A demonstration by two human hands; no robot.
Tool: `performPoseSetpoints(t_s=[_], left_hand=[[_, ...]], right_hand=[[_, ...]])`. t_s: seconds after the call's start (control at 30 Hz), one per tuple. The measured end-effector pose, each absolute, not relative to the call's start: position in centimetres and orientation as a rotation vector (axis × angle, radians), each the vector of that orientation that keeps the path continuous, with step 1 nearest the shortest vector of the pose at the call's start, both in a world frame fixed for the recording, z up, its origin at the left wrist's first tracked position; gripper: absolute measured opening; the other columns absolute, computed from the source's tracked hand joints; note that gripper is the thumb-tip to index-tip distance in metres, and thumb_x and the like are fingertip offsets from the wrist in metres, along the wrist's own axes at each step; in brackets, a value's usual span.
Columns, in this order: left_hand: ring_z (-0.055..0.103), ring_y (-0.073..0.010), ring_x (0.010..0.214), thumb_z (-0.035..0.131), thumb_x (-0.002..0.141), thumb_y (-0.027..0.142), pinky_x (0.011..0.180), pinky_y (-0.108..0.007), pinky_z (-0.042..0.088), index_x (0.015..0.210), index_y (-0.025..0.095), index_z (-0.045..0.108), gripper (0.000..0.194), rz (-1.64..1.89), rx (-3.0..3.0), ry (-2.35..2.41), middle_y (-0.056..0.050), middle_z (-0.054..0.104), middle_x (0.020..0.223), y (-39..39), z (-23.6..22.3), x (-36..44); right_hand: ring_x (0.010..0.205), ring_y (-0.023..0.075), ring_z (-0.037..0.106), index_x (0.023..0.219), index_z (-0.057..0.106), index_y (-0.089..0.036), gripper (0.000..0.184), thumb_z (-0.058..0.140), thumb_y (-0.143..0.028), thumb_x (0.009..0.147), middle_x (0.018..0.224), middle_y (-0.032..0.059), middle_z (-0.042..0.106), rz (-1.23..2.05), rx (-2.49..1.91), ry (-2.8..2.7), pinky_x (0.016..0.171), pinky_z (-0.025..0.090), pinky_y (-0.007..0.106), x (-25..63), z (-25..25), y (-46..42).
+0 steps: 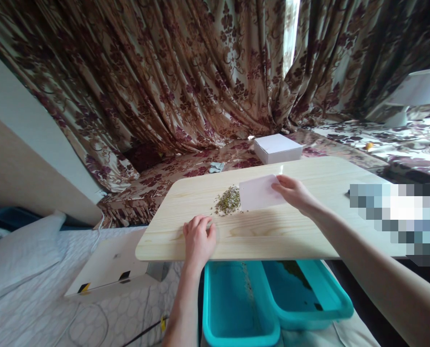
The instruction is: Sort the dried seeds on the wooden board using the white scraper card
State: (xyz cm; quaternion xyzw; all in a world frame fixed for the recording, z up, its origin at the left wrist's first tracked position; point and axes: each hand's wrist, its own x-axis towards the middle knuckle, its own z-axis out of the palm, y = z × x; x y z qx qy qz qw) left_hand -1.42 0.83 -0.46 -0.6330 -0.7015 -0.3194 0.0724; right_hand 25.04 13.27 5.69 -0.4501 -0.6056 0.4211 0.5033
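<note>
A heap of small loose greenish and pale grains [227, 200] lies on the light wooden tabletop [283, 236]; they are too small to tell their exact kind. My right hand [291, 191] pinches the right end of a thin white card [256, 193]. The card's left edge touches the right side of the heap. Nearer to me, my left hand [199, 237] rests on the tabletop just below and left of the grains. Its fingers lie on the wood with the thumb apart, and it holds nothing.
Two turquoise tubs [212, 313] stand under the table's front edge; the right one has dark green matter in it. A white box [278, 148] sits behind the table. At the right edge is a pixelated patch. A larger white box [108, 262] lies on the bed at left.
</note>
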Motion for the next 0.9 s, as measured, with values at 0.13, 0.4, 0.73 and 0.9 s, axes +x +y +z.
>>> performPoseSetpoints(t_s=[0.13,0.4,0.73,0.9], left_hand=[[0.059,-0.0240,0.108,0.051,0.086,0.026,0.102,-0.045,0.037,0.098,0.023,0.069,0.022,-0.962,-1.902,-2.112,-0.008,0.067,0.110,0.8,-0.5,-1.4],[0.059,-0.0245,0.106,0.050,0.087,0.027,0.101,-0.045,0.037,0.099,0.023,0.069,0.023,-0.959,-1.904,-2.110,-0.008,0.067,0.111,0.9,-0.5,-1.5],[0.059,-0.0247,0.108,0.050,0.087,0.027,0.102,-0.045,0.037,0.099,0.023,0.069,0.023,-0.958,-1.900,-2.110,-0.008,0.067,0.111,0.8,-0.5,-1.6],[0.060,-0.0240,0.106,0.050,0.087,0.026,0.102,-0.045,0.036,0.098,0.023,0.069,0.022,-0.954,-1.900,-2.099,-0.008,0.067,0.110,0.9,-0.5,-1.7]], right_hand=[[0.068,0.0162,0.064,0.076,0.064,-0.020,0.008,0.059,-0.021,0.071,0.073,0.0017,0.070,1.017,-1.076,-1.454,0.059,0.049,0.025,24.9,5.7,13.4],[0.062,0.0146,0.059,0.068,0.058,-0.021,0.006,0.059,-0.025,0.070,0.067,-0.0001,0.066,1.049,-1.061,-1.532,0.055,0.045,0.024,24.8,5.9,13.0],[0.069,0.0167,0.064,0.072,0.064,-0.021,0.004,0.059,-0.021,0.072,0.074,0.0019,0.071,1.046,-1.092,-1.436,0.060,0.050,0.025,25.8,6.2,13.0],[0.070,0.0176,0.064,0.071,0.063,-0.022,0.002,0.063,-0.023,0.071,0.073,0.0024,0.071,1.046,-1.115,-1.453,0.061,0.050,0.026,26.3,6.2,12.9]])
